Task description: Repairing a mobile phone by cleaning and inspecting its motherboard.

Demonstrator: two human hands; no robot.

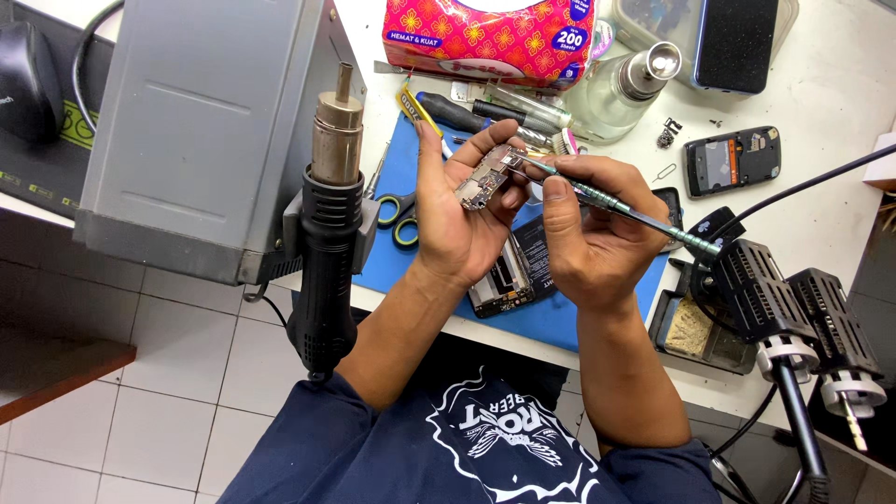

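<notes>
My left hand (459, 219) holds a small phone circuit board (487, 176) up above the blue work mat (569, 317), pinched between fingers and thumb. In my right hand (590, 229) is a slim green-handled metal tool (644, 217), and its tip touches the top of the board. Under my hands an opened phone body (502, 283) lies on the mat, partly hidden by my wrists.
A hot air gun (329, 233) stands in its holder on a grey station box (201, 121) at left. Scissors (399, 215), screwdrivers, a red tissue pack (485, 37), a glass bottle (621, 89), two phones and soldering iron stands (793, 308) crowd the white table.
</notes>
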